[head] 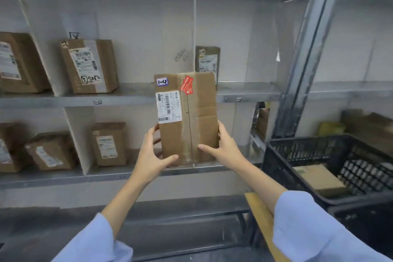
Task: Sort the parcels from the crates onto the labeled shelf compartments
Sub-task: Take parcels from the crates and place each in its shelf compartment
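head view: a brown cardboard parcel (191,117) is held upright in front of the shelf unit (131,100), grasped at its lower half by both hands. the left hand (152,155) clasps the parcel's left edge, thumb on the front face and fingers curled behind. the right hand (223,148) clasps the right edge in the same way, thumb lying across the front. above the left hand, the parcel's face bears a white shipping label (168,106), a small handwritten tag (162,81) reading "1-4", and a red sticker (187,86) beside the tape seam. above the right hand and behind the parcel, a rear box (208,59) stands in a shelf compartment, partly hidden. left of the left hand, an upper box (91,66) and a lower box (109,143) stand in their own compartments. right of the right hand and lower, a black crate (319,147) holds a flat box (319,178).
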`<act>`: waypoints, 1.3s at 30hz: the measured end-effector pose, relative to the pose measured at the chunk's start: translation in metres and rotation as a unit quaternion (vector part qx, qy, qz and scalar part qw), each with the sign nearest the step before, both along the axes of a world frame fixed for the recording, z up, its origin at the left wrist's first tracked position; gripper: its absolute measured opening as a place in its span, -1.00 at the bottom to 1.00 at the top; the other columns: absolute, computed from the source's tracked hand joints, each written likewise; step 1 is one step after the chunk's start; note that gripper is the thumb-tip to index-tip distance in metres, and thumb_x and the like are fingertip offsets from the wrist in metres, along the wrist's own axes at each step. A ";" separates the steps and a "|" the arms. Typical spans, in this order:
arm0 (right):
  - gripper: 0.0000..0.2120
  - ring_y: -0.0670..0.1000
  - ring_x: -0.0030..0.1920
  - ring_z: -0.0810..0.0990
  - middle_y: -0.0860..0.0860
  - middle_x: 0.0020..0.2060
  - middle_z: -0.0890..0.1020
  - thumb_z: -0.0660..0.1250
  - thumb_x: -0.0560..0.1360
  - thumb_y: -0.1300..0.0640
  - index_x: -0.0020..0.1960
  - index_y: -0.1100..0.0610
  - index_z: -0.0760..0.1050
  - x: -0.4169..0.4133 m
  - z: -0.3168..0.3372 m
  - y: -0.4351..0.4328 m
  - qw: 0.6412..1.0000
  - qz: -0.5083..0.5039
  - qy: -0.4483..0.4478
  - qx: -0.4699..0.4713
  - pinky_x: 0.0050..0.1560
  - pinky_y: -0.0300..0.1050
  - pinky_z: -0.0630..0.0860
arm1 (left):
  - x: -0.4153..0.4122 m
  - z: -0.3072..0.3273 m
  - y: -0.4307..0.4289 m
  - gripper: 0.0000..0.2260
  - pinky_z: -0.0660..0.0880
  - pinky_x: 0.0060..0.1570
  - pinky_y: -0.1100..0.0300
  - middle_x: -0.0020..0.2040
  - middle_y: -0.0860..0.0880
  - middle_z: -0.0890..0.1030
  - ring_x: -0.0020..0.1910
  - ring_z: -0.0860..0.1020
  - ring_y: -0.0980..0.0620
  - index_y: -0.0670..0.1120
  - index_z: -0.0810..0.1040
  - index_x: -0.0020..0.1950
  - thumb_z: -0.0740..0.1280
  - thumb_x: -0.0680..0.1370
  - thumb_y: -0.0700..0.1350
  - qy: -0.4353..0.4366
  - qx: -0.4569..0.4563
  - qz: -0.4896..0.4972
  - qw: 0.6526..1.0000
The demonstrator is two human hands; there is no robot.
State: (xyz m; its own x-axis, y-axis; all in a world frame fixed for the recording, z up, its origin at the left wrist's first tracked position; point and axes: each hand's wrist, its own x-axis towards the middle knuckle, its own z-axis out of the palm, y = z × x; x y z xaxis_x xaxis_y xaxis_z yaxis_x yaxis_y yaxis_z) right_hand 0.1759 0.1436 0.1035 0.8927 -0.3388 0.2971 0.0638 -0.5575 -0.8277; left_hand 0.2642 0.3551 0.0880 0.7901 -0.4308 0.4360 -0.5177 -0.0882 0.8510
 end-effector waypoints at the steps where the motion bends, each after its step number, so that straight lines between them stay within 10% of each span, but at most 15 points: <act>1: -0.12 -0.17 0.30 0.40 -0.31 0.27 0.39 0.52 0.42 -0.06 0.54 -0.12 0.05 -0.007 0.003 -0.016 1.000 -0.015 -0.002 -0.006 0.39 0.01 0.41 | -0.003 0.001 -0.018 -0.16 0.42 -0.09 0.57 0.39 0.24 0.28 0.30 0.36 0.20 0.17 0.16 0.46 0.56 0.38 -0.25 0.002 -0.009 -0.013 1.000; 12: -0.09 -0.08 0.24 0.53 -0.39 0.08 0.48 0.54 0.29 -0.24 0.45 -0.21 0.07 -0.048 0.004 -0.127 0.994 -0.102 -0.031 0.016 0.34 0.09 0.46 | -0.022 0.011 -0.133 -0.21 0.47 0.25 0.06 0.27 0.51 0.33 0.35 0.37 0.25 0.39 0.20 0.35 0.57 0.38 -0.15 0.017 -0.006 -0.094 0.995; 22: -0.01 0.02 0.38 0.45 -0.12 0.38 0.48 0.54 0.18 -0.37 0.46 -0.33 0.08 -0.027 0.007 -0.163 0.979 -0.165 -0.083 0.082 0.41 0.21 0.37 | 0.013 0.039 -0.181 -0.23 0.43 0.08 0.49 0.33 0.33 0.35 0.21 0.39 0.51 0.25 0.22 0.37 0.51 0.41 -0.33 -0.046 -0.014 -0.147 0.988; 26: -0.04 0.02 0.41 0.40 -0.14 0.39 0.45 0.57 0.26 -0.25 0.48 -0.30 0.08 -0.009 0.026 -0.181 0.972 -0.192 -0.112 0.075 0.47 0.18 0.29 | 0.038 0.060 -0.193 -0.25 0.42 0.20 0.33 0.41 0.24 0.35 0.32 0.38 0.34 0.25 0.19 0.46 0.51 0.46 -0.20 -0.098 0.028 -0.152 0.983; 31: -0.05 0.07 0.49 0.28 -0.04 0.52 0.29 0.54 0.40 -0.02 0.58 -0.11 0.01 0.022 0.056 -0.204 0.964 -0.203 -0.154 0.070 0.44 0.02 0.24 | 0.073 0.074 -0.191 -0.38 0.27 0.41 -0.03 0.52 0.12 0.28 0.46 0.28 0.08 0.17 0.17 0.56 0.29 0.53 0.18 -0.247 0.176 -0.033 0.952; 39: -0.01 0.08 0.45 0.36 -0.03 0.48 0.37 0.53 0.29 -0.25 0.54 -0.22 0.02 0.081 0.095 -0.256 0.961 -0.229 -0.150 0.040 0.47 0.22 0.28 | 0.113 0.070 -0.208 -0.37 0.19 0.34 0.08 0.55 0.05 0.25 0.45 0.26 0.03 0.08 0.16 0.58 -0.08 0.54 0.28 -0.378 0.308 0.112 0.866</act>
State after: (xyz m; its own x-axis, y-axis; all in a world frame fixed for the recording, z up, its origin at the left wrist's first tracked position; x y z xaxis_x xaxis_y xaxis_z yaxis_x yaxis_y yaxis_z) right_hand 0.2573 -0.1127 0.1982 0.5224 -0.7086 0.4743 0.0701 -0.5187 -0.8521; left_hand 0.3767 0.1474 0.1582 0.4734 -0.6385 0.6068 -0.8176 -0.5748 0.0330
